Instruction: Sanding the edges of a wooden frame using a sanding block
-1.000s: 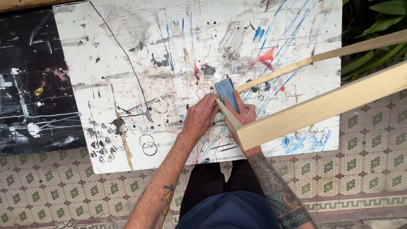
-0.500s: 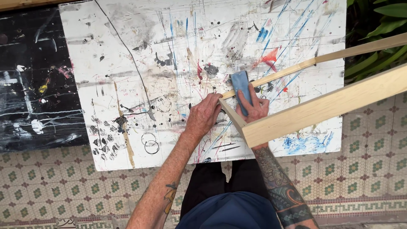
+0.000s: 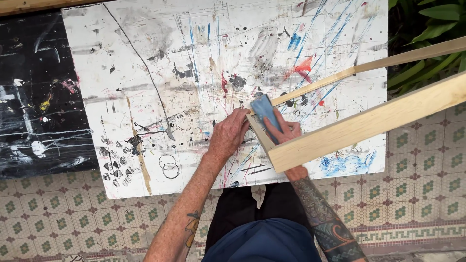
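A white board [image 3: 160, 97] fills the middle of the frame as the work surface, its face smeared with grey and streaked with blue, red and black paint, with two small rings drawn near its lower edge. At the left it sits beside a black panel [image 3: 34, 97] flecked with white and yellow. A pale wooden frame [image 3: 349, 128] lies on the board's right half, its long bars running off the right edge. Below, at the bottom of the frame, spreads a patterned tile floor [image 3: 73, 223].
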